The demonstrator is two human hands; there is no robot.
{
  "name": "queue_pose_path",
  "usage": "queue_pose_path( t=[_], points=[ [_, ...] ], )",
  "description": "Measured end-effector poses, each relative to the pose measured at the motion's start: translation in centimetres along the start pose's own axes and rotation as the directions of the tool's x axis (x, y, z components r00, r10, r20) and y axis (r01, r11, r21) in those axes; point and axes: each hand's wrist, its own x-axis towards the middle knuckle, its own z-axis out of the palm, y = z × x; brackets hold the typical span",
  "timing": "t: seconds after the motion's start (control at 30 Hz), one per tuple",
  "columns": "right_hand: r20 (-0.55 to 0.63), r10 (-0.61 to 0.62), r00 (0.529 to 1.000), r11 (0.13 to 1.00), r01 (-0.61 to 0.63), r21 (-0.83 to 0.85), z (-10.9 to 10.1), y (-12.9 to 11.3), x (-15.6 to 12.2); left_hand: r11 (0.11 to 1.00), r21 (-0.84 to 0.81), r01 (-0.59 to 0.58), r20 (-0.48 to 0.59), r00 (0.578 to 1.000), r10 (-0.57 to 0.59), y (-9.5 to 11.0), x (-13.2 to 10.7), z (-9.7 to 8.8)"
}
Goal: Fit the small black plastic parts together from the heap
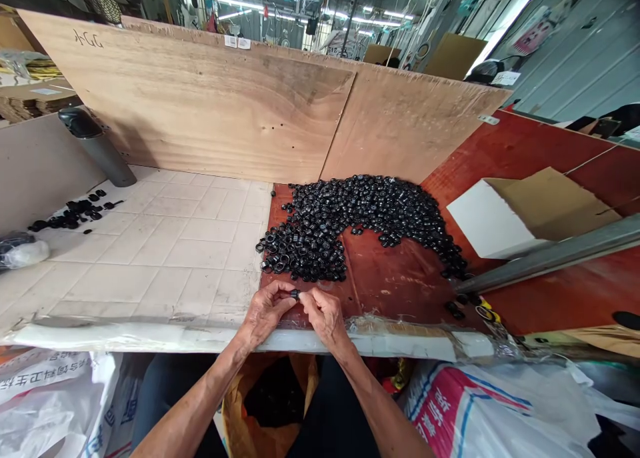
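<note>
In the head view, a small black piece [295, 295] is pinched between both hands over the near part of the red board [395, 268].
Its left side is gripped by the thumb and forefinger of the left hand [264, 311], its right side apparently by the closed fingertips of the right hand [326, 317]; a heap of black pieces [370, 201] is spread just beyond. The step in hand is judged to be two-handed work on this single piece; for the next move, a steady, light fingertip hold is called for.
</note>
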Motion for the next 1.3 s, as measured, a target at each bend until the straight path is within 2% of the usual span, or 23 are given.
queue_pose_path(
  t=[0.33, 0.47, 0.6, 0.73, 0.87, 0.9, 0.97, 1.03, 1.07, 1.1, 1.13, 1.2, 1.23, 1.3],
  points=[
    [-0.001, -0.068, 0.998, 0.998, 0.068, 0.007, -0.1, 0.2, -0.2, 0.998, -0.036, 0.049, 0.022, 0.999, -0.048, 0.3, -0.1, -0.1],
    [0.009, -0.009, 1.0, 0.999, 0.008, 0.033, -0.1, 0.1, -0.2, 0.997, -0.033, 0.067, 0.019, 0.998, -0.066, 0.4, -0.2, 0.0],
    [-0.01, -0.064, 0.998, 0.997, 0.065, 0.042, -0.1, -0.1, -0.3, 0.993, -0.075, 0.092, 0.031, 0.996, -0.089, 0.8, -0.4, 0.2],
    [0.011, -0.01, 1.0, 0.994, 0.008, 0.11, -0.1, 0.0, -0.4, 0.987, -0.104, 0.124, 0.07, 0.991, -0.117, 1.2, -0.6, 0.1],
    [-0.023, -0.099, 0.995, 0.992, 0.101, 0.074, -0.1, -0.1, -0.6, 0.986, -0.11, 0.127, 0.114, 0.987, -0.114, 1.3, -0.5, -0.1],
    [-0.011, -0.078, 0.997, 0.993, 0.078, 0.084, 0.0, -0.2, -0.7, 0.986, -0.107, 0.125, 0.131, 0.985, -0.111, 1.2, -0.6, -0.2],
    [0.014, 0.046, 0.999, 0.99, -0.048, 0.135, 0.3, -0.7, -1.0, 0.992, -0.087, 0.086, 0.146, 0.987, -0.073, 1.0, -0.8, -0.1],
    [0.026, 0.215, 0.976, 0.949, -0.215, 0.229, 0.9, -1.4, -1.3, 0.999, 0.022, -0.035, 0.113, 0.993, 0.033, 0.7, -1.4, -0.1],
    [0.036, 0.293, 0.955, 0.909, -0.29, 0.299, 1.2, -1.9, -1.5, 0.983, 0.13, -0.133, 0.095, 0.988, 0.121, 0.6, -1.7, -0.1],
    [0.059, 0.363, 0.93, 0.851, -0.357, 0.384, 1.5, -2.4, -1.7, 0.933, 0.261, -0.246, 0.095, 0.969, 0.229, 0.5, -2.2, -0.2],
    [0.102, 0.428, 0.898, 0.773, -0.422, 0.474, 1.7, -2.9, -1.8, 0.843, 0.397, -0.362, 0.127, 0.932, 0.34, 0.5, -2.7, -0.4],
    [0.236, 0.526, 0.817, 0.567, -0.544, 0.618, 1.8, -4.0, -2.2, 0.585, 0.59, -0.557, 0.283, 0.821, 0.496, 0.5, -3.9, -1.1],
    [0.319, 0.565, 0.761, 0.451, -0.609, 0.653, 1.6, -4.5, -2.3, 0.455, 0.631, -0.628, 0.374, 0.761, 0.531, 0.6, -4.4, -1.6],
    [0.479, 0.638, 0.603, 0.217, -0.737, 0.64, 1.1, -5.4, -2.5, 0.255, 0.647, -0.719, 0.53, 0.664, 0.527, 0.8, -5.6, -2.6]
  ],
)
